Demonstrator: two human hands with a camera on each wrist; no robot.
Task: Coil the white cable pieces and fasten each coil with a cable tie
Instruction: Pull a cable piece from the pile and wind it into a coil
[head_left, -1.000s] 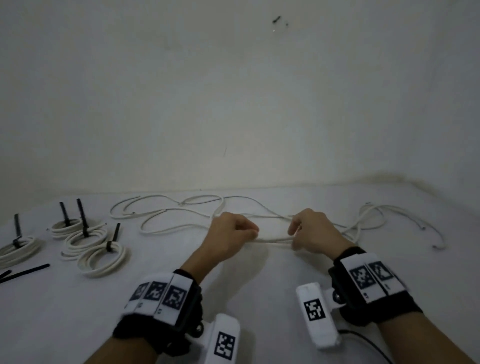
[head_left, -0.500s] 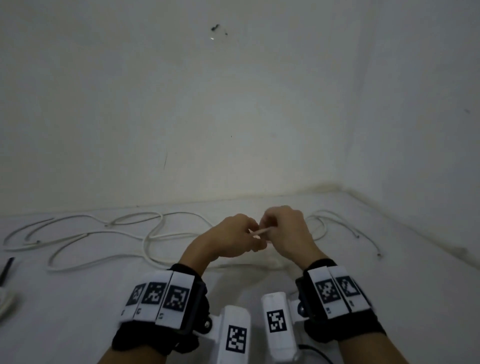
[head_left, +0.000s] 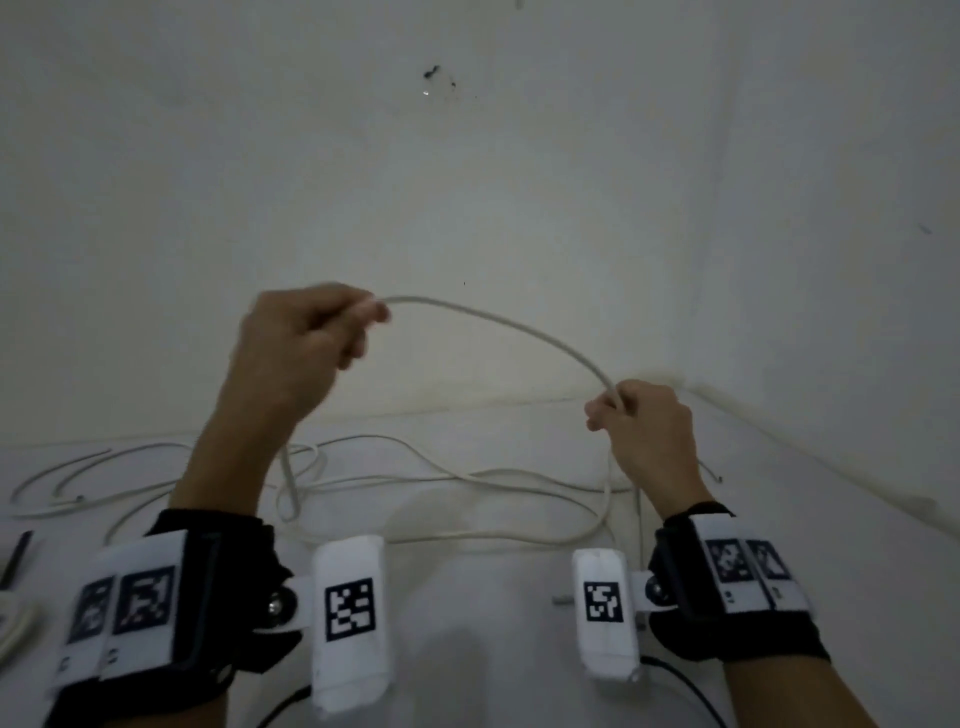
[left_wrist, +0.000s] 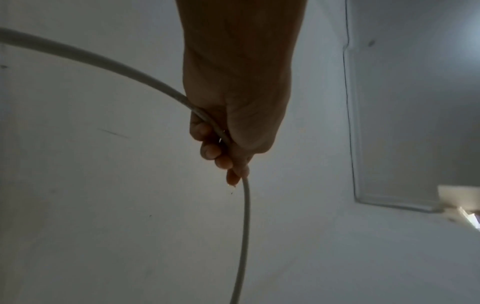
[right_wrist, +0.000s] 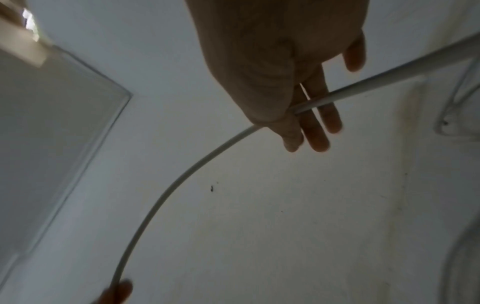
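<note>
White cable (head_left: 498, 325) arched between both hands; loose cables (head_left: 415, 467) beneath.

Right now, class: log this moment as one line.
left hand: grips white cable, raised | right hand: pinches same cable, lower | span: arched between | coil: not yet formed

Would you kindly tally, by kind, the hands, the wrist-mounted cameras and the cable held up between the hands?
Hands: 2 (left hand, right hand)
Wrist cameras: 2 (left wrist camera, right wrist camera)
Held white cable: 1
Total: 5
</note>
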